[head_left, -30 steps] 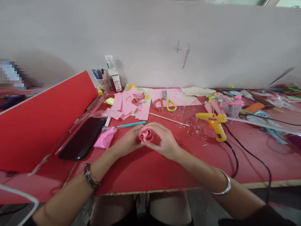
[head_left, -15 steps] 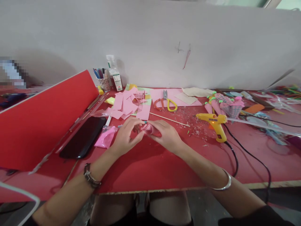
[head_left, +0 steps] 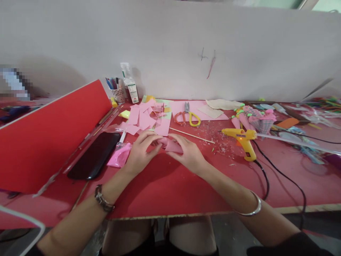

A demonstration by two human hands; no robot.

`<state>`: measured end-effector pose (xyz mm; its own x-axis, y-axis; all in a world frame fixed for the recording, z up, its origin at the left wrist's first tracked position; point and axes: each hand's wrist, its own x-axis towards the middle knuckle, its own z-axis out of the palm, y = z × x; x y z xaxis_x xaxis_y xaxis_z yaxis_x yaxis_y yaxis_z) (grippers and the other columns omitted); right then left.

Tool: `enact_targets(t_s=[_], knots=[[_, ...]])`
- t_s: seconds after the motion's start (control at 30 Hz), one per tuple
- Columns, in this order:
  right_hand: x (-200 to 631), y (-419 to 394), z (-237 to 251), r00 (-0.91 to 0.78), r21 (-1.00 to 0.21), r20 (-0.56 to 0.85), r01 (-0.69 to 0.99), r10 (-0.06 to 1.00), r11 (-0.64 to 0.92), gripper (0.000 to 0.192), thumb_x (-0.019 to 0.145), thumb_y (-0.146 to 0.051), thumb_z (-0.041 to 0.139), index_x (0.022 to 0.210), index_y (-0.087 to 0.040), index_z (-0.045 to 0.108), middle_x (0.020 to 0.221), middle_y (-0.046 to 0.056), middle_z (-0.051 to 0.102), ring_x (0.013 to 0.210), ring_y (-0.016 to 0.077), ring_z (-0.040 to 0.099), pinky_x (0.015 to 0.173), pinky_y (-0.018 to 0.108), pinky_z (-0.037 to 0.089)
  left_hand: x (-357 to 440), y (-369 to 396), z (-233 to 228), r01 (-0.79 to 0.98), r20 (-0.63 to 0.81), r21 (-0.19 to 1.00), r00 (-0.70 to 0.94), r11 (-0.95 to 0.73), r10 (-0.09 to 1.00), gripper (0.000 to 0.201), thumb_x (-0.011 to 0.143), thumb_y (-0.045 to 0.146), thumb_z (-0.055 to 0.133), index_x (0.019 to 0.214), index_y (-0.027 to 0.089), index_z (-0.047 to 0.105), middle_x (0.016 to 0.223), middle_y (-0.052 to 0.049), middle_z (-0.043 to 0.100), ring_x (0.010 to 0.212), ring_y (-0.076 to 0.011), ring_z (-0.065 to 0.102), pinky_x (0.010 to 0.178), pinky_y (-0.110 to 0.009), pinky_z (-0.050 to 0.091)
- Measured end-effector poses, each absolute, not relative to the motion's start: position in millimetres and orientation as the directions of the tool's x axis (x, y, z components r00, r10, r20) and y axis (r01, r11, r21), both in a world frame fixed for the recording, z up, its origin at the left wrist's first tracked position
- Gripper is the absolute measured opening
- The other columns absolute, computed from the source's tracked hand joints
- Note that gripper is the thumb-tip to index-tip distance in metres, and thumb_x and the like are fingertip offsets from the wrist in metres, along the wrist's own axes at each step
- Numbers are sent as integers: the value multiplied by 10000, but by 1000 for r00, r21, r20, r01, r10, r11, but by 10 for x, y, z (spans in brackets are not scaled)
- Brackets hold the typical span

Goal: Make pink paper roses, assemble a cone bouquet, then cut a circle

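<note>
A piece of rolled pink paper (head_left: 172, 145) is held between my two hands above the red table. My left hand (head_left: 142, 151) pinches its left end, with the fingertips partly hidden behind the roll. My right hand (head_left: 188, 154) is closed round the right end, thumb below and fingers above. Just beyond the hands lie cut pink paper pieces (head_left: 145, 119) and a thin wooden stick (head_left: 191, 135). Scissors (head_left: 187, 115) with one orange and one yellow handle rest on a pink sheet (head_left: 202, 106) farther back.
A yellow glue gun (head_left: 241, 137) with a black cord lies at the right, near small pink cones (head_left: 257, 119). At the left are a black phone (head_left: 94, 155), a pink packet (head_left: 119, 155) and a raised red board (head_left: 53, 135). A pen cup (head_left: 117, 94) and bottle (head_left: 130, 87) stand behind.
The pink roll has turned from showing its spiral end to lying more sideways between my hands. My left fingers have shifted slightly on its left end.
</note>
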<state>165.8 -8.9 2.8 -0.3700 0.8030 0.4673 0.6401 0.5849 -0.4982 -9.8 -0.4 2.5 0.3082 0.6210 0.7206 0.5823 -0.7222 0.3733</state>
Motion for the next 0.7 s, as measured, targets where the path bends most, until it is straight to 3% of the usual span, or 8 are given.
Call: enact_targets(t_s=[0.2,0.47,0.57,0.7], knots=[[1645,-70,-10,-341,-509,495,632,799,584,369,689,-183,596,1049,-194,516,956,60,625,857,193,599,745,349,486,-104,-13,38,588,753,283,353,-758,555,162,807,159,487,908,223,597,910,-23,553,882,-135,541,786,-295,481],[1614,-75,37,-297,-613,517,526,803,590,305,671,-154,575,968,-155,508,960,84,632,850,183,600,749,326,475,-109,-38,61,524,734,288,416,-802,536,234,820,141,450,991,245,570,989,-26,537,891,-122,551,778,-286,499],[1594,-102,43,-264,-672,488,495,832,551,280,674,-175,568,940,-163,481,934,77,622,829,179,596,721,319,474,-97,-32,30,488,734,386,352,-783,581,230,796,169,492,1015,231,531,984,-32,534,916,-138,546,790,-301,499],[1563,-136,14,-251,-687,483,485,839,541,312,668,-203,583,943,-170,440,924,76,599,816,183,588,701,319,470,-59,-24,-37,374,612,623,314,-687,726,464,711,295,608,1118,192,411,1089,-89,485,884,-158,562,695,-290,526]])
